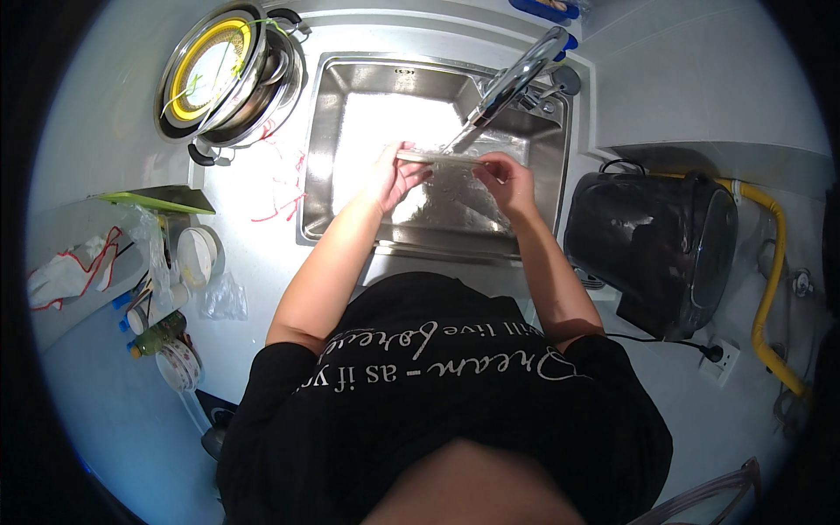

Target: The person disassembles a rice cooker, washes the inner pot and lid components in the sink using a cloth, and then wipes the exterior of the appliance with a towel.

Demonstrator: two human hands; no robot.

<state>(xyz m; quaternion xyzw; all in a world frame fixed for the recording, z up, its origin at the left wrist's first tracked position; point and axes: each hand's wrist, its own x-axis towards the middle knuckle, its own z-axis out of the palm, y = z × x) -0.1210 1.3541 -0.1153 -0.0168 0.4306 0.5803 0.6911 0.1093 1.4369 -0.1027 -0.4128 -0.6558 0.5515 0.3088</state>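
Both hands are over a stainless steel sink (321,157). My left hand (395,178) grips one end of a thin, pale, flat object (441,159), seen nearly edge-on, so its kind is unclear. At its other end, my right hand (510,182) holds it between thumb and curled fingers. A chrome faucet (518,75) reaches over the sink from the back right, and water (454,142) runs from its spout onto the object. Bright glare hides part of the sink's bottom.
A yellow-rimmed strainer (176,92) rests in stacked steel pots (282,98) at the back left. Red strings (289,207) lie on the counter beside the sink. White bowls (197,256) and a plastic bag (223,298) sit left; a black appliance (646,243) stands right, near a yellow hose (768,282).
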